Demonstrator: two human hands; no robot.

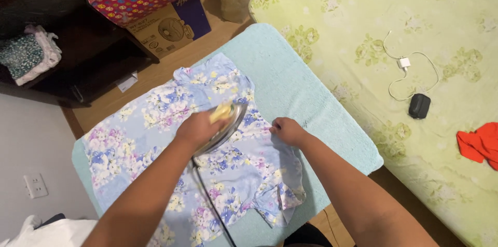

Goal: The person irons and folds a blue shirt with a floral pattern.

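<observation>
A: Where is the iron (224,122) just now?

B: On the upper middle of the floral shirt (197,169), which lies spread on the towel-covered surface (290,81). The left hand (196,129) is wrapped shut around its handle, fingers curled over the top. The cord (210,200) runs back down towards the person.

A: And the other hand?

B: The right hand (287,130) rests on the shirt's right edge, fingers bent and pressed onto the cloth. Whether it pinches the fabric or merely pins it flat, I cannot tell.

A: How far along does the ironing look?

B: Partway, I'd judge. The broad left part of the shirt lies fairly flat. The lower right corner, near the sleeve, is bunched and folded, so that part looks undone. The collar end beyond the iron is rumpled too.

A: Anything else about?

B: A bed (446,13) with a green flowered cover lies to the right, with a white charger (404,63) and cable, a dark pouch (419,106) and a red cloth (480,144) on it. A cardboard box (171,26) stands on the floor beyond the surface.
</observation>
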